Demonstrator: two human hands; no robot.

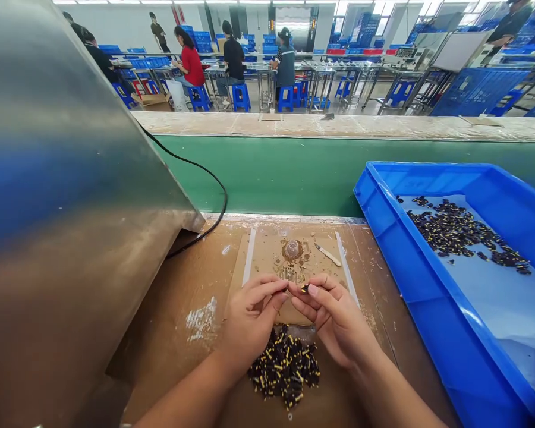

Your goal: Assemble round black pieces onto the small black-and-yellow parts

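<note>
Over a cardboard sheet (267, 249), the right hand (339, 315) pinches a black-and-yellow piece (304, 289) between thumb and fingers; the left hand (249, 315) pinches a dark bit (286, 289), mostly hidden, just beside it. Nearer the body lies a pile of similar pieces (285, 365); a knife (329, 255) lies beyond the right hand, a blue tray (396, 246) to the right
</note>
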